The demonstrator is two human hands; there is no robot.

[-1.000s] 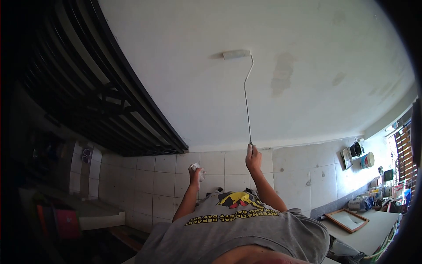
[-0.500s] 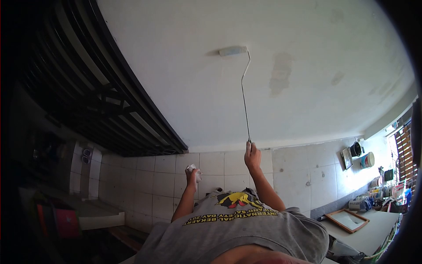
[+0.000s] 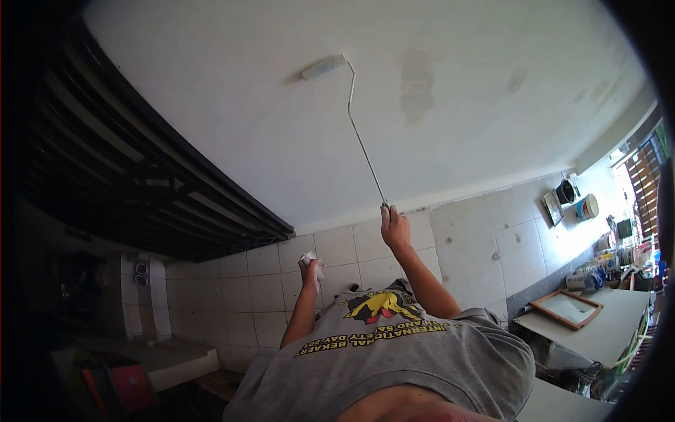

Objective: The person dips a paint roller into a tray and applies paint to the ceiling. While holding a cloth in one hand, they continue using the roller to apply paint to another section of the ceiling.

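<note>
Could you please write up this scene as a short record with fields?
right hand: holding paint roller by its handle end
roller head: at the pale wall; contact unclear
left hand: gripping crumpled white material, cloth or paper unclear
wall marks: darker patches right of roller
left side: black metal gate
right side: buckets; wood-framed panel on table

right hand (image 3: 395,228) gripping roller (image 3: 325,67), seemingly against wall (image 3: 246,148)
</note>
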